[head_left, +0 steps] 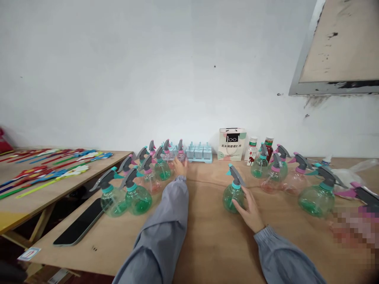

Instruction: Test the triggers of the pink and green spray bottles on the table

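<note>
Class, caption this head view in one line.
Right hand on a round green plastic spray bottle; left hand at a pink spray bottle.

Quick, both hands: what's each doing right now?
Left hand: on a pink spray bottle; grip cannot be told.
Right hand: open, touching green spray bottle.

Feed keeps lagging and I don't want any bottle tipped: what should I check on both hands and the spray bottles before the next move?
1. Right hand on the lone green spray bottle: ok, open fingers touch its lower side, not closed round it.
2. That bottle upright on the table: ok.
3. Left hand gripping the pink spray bottle at the back: cannot tell, it touches, but the fingers are unclear.
4. Left sleeve clear of the left cluster of bottles: cannot tell, it passes close beside them.
5. Bare table between the lone bottle and the right cluster: ok.
</note>
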A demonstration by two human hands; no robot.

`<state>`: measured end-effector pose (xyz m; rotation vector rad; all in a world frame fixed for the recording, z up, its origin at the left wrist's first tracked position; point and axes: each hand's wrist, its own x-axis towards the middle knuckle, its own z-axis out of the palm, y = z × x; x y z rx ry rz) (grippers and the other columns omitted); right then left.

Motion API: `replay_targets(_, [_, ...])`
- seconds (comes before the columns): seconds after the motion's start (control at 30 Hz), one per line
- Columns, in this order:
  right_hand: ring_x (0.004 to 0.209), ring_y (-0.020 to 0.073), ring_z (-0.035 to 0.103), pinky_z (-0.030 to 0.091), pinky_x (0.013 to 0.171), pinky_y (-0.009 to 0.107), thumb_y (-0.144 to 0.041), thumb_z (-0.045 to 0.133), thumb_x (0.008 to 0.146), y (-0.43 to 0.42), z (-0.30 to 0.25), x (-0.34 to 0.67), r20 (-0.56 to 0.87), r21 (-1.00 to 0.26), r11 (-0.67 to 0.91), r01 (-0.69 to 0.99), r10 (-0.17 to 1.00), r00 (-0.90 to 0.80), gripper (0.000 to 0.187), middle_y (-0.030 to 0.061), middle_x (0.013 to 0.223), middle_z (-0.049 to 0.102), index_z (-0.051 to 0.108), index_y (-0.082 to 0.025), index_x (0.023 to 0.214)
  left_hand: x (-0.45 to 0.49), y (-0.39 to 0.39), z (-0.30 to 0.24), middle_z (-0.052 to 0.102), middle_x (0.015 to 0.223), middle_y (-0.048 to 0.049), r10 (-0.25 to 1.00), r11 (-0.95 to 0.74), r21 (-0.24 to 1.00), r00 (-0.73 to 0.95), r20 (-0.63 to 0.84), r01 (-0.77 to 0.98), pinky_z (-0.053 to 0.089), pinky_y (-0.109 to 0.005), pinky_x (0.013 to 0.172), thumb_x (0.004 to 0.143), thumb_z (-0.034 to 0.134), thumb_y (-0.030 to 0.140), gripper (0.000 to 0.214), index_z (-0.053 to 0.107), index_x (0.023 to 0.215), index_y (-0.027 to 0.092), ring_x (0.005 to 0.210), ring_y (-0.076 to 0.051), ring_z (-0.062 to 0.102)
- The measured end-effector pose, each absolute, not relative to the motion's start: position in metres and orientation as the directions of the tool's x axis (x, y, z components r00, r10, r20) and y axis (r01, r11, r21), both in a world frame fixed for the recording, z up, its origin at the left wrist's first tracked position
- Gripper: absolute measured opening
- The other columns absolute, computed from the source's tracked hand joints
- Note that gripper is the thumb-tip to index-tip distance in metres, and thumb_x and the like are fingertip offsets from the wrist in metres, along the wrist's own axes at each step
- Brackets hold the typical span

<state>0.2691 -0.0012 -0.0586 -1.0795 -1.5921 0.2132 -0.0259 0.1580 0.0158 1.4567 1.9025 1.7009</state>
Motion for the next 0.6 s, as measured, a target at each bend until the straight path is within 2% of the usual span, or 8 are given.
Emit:
replay_targets(0.13, [0.119, 0.0311, 0.057, 0.048, 0.101, 0.053, -0.052, 0.066, 0.081, 0.001, -0.061, 0.259, 0.643, -0.719, 0.547, 0.429, 0.758, 0.11, 0.068, 0.0155, 0.132, 0.056, 0.044, -0.02, 0.137, 0.017, 0.117, 0.01, 0.057, 0.128, -0.0131, 0.804, -0.348, 0.813, -0.297, 0.515, 0.467, 0.041, -0.04, 0.108, 0.097, 0.04, 0.023, 0.03, 0.051, 0.124, 0.016, 0.124, -0.023, 0.053])
replay_targets(0.2, [0.117, 0.0311, 0.058, 0.048, 0.1, 0.053, -0.054, 0.069, 0.078, 0.002, -0.062, 0.251, 0.624, -0.743, 0.541, 0.394, 0.773, 0.116, 0.07, 0.0153, 0.129, 0.057, 0.046, -0.02, 0.135, 0.042, 0.086, 0.004, 0.06, 0.127, -0.0091, 0.832, -0.462, 0.781, -0.101, 0.546, 0.42, 0.045, -0.038, 0.105, 0.095, 0.047, 0.029, 0.034, 0.053, 0.127, 0.022, 0.118, -0.02, 0.059])
replay_targets(0.27, [0.116, 0.0307, 0.058, 0.048, 0.101, 0.053, -0.055, 0.07, 0.077, 0.001, -0.062, 0.242, 0.63, -0.74, 0.555, 0.38, 0.77, 0.102, 0.066, 0.0141, 0.125, 0.059, 0.051, -0.02, 0.13, 0.061, 0.055, -0.002, 0.046, 0.146, -0.0145, 0.784, -0.621, 0.732, 0.216, 0.582, 0.282, 0.037, -0.046, 0.114, 0.082, 0.067, 0.04, 0.069, 0.04, 0.142, 0.022, 0.135, -0.029, 0.046])
replay_targets(0.3, [0.118, 0.0306, 0.057, 0.047, 0.102, 0.053, -0.056, 0.07, 0.077, 0.0, -0.062, 0.237, 0.64, -0.731, 0.571, 0.374, 0.763, 0.086, 0.065, 0.0137, 0.125, 0.059, 0.052, -0.021, 0.129, 0.068, 0.043, -0.005, 0.04, 0.151, -0.0161, 0.77, -0.637, 0.726, 0.272, 0.577, 0.262, 0.032, -0.05, 0.117, 0.073, 0.075, 0.043, 0.086, 0.035, 0.146, 0.022, 0.14, -0.033, 0.039])
replay_targets(0.37, [0.122, 0.0297, 0.055, 0.046, 0.105, 0.051, -0.054, 0.067, 0.08, -0.003, -0.059, 0.228, 0.656, -0.709, 0.606, 0.361, 0.754, 0.022, 0.064, 0.0133, 0.129, 0.058, 0.051, -0.022, 0.133, 0.076, 0.025, -0.007, 0.038, 0.15, -0.0181, 0.781, -0.624, 0.736, 0.242, 0.576, 0.261, 0.028, -0.055, 0.117, 0.065, 0.081, 0.043, 0.101, 0.028, 0.149, 0.022, 0.141, -0.037, 0.035])
replay_targets(0.5, [0.126, 0.0272, 0.054, 0.042, 0.109, 0.048, -0.049, 0.061, 0.087, -0.005, -0.042, 0.233, 0.64, -0.653, 0.644, 0.399, 0.75, -0.163, 0.051, 0.0106, 0.132, 0.058, 0.055, -0.026, 0.132, 0.065, 0.019, -0.006, 0.049, 0.137, -0.0165, 0.817, -0.574, 0.793, 0.086, 0.57, 0.204, 0.039, -0.05, 0.109, 0.075, 0.071, 0.033, 0.08, 0.032, 0.144, 0.023, 0.125, -0.029, 0.052])
replay_targets(0.53, [0.126, 0.0275, 0.053, 0.039, 0.111, 0.049, -0.048, 0.06, 0.088, -0.002, -0.036, 0.242, 0.656, -0.646, 0.634, 0.426, 0.746, -0.115, 0.048, 0.0101, 0.131, 0.059, 0.056, -0.026, 0.13, 0.058, 0.02, -0.006, 0.051, 0.133, -0.0153, 0.827, -0.562, 0.811, 0.105, 0.552, 0.164, 0.042, -0.047, 0.106, 0.076, 0.07, 0.031, 0.076, 0.034, 0.143, 0.023, 0.119, -0.026, 0.056])
replay_targets(0.6, [0.128, 0.0293, 0.048, 0.032, 0.112, 0.056, -0.05, 0.055, 0.09, 0.009, -0.023, 0.27, 0.709, -0.662, 0.573, 0.483, 0.687, 0.159, 0.048, 0.0109, 0.131, 0.056, 0.053, -0.025, 0.131, 0.044, 0.023, -0.006, 0.057, 0.124, -0.0122, 0.852, -0.515, 0.853, 0.158, 0.499, 0.084, 0.047, -0.04, 0.098, 0.074, 0.07, 0.027, 0.076, 0.036, 0.141, 0.022, 0.107, -0.021, 0.062])
